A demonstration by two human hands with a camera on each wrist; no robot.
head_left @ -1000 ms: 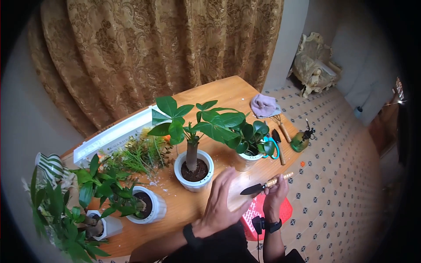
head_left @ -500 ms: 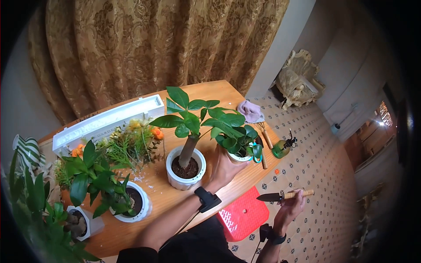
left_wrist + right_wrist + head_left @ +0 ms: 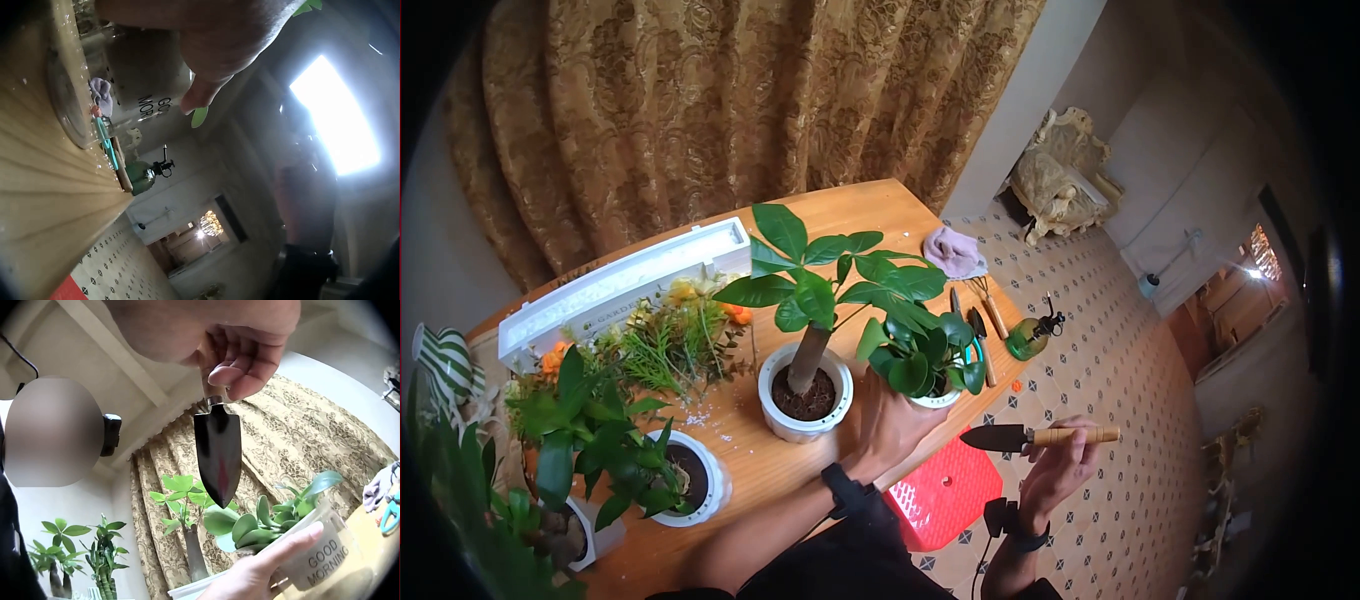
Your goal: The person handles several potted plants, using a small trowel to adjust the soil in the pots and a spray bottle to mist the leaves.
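My left hand (image 3: 892, 432) grips the small white-rimmed pot (image 3: 941, 400) of a round-leaved plant (image 3: 912, 365) by its near side. In the right wrist view this clear pot (image 3: 325, 559) bears the words GOOD MORNING and leans a little, the left fingers (image 3: 250, 575) around it. Off the table's front edge, my right hand (image 3: 1060, 478) holds a small trowel (image 3: 996, 438) by its wooden handle, the dark blade pointing left towards the pot. The blade (image 3: 219, 456) hangs downward in the right wrist view. A larger potted tree (image 3: 808, 365) stands left of the gripped pot.
Left on the table lie cut flowers (image 3: 665, 340), a white planter box (image 3: 625, 290) and other potted plants (image 3: 690, 480). Tools (image 3: 992, 312), a cloth (image 3: 953, 252) and a green spray bottle (image 3: 1027, 338) sit at the right end. A red stool (image 3: 947, 490) stands in front.
My left hand has gone from beside the trowel to the small pot and taken hold of it. The right hand with the trowel has moved away to the right. The head view has shifted.
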